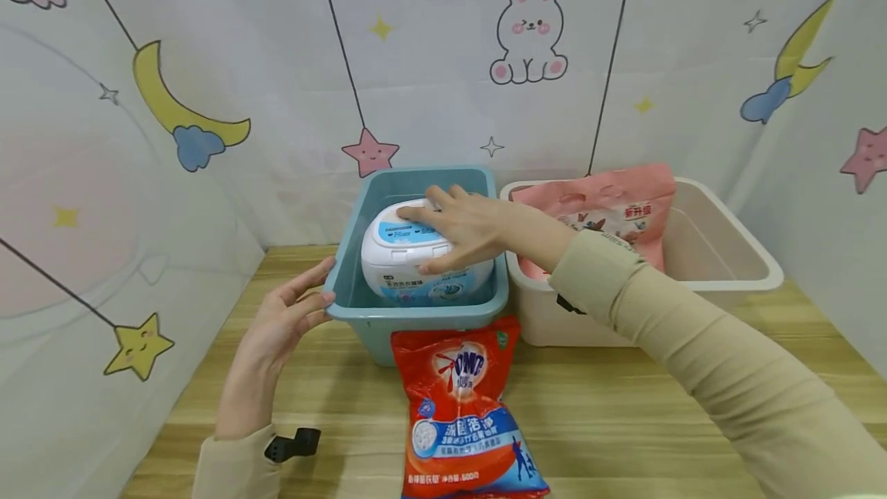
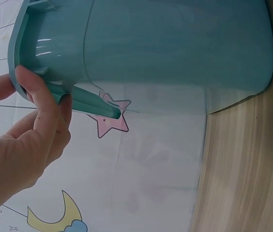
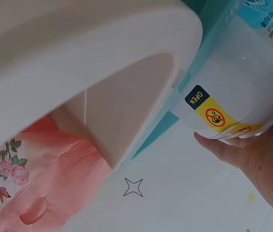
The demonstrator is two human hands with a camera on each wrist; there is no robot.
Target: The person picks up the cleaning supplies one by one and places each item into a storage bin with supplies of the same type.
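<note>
Two open bins stand on the wooden table (image 1: 624,422): the teal bin (image 1: 377,336), with a white lidded tub (image 1: 398,272) inside it, and, to its right, a cream bin (image 1: 589,326) with a pink bag (image 1: 627,187) jutting above its rim. The right hand (image 1: 467,229) grasps the tub within the teal bin, fingers spread over the lid, thumb at the front; the left hand (image 1: 294,310) grips the teal bin's left rim. In front of the teal bin lies a red bag (image 1: 464,422), its bottom end cut off in the head view. The teal bin's front wall hides the tub's base, so whether it rests on the floor cannot be told. The right forearm and sleeve (image 1: 693,345) cover part of the pink bag; the tub's small print is unreadable.
</note>
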